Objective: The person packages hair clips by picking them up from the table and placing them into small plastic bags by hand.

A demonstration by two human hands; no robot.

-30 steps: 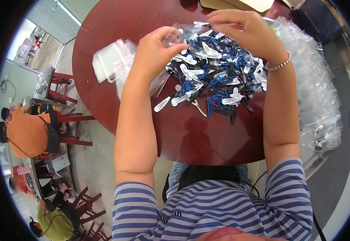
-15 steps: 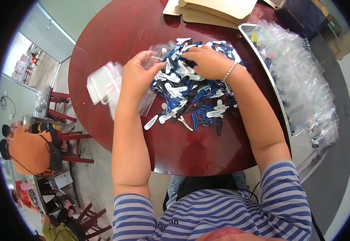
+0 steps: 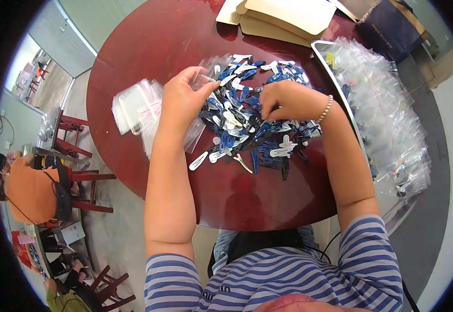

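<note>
A heap of snap hair clips [image 3: 242, 122] in white, blue and black is spread over the round dark red table [image 3: 231, 203]. At the heap's left edge, my left hand [image 3: 185, 99] pinches a small clear plastic bag [image 3: 201, 79] between thumb and fingers. My right hand [image 3: 294, 101] is over the right part of the heap with its fingers curled down; whatever may be between the fingertips is hidden. To the left of my left forearm lies a stack of clear plastic bags [image 3: 133, 106], partly tucked behind that arm.
On the right, a white-rimmed tray [image 3: 348, 112] bears a large pile of filled clear bags [image 3: 387, 104]. Cardboard [image 3: 283, 21] lies at the table's far edge, with a dark paper bag [image 3: 390, 28] beyond it. Several people sit at the far left, one in an orange shirt [image 3: 34, 192].
My right hand has moved right and slightly down across the heap, its fingers curling in. The clips at the heap's centre are now uncovered. My left hand keeps the bag in nearly the same place.
</note>
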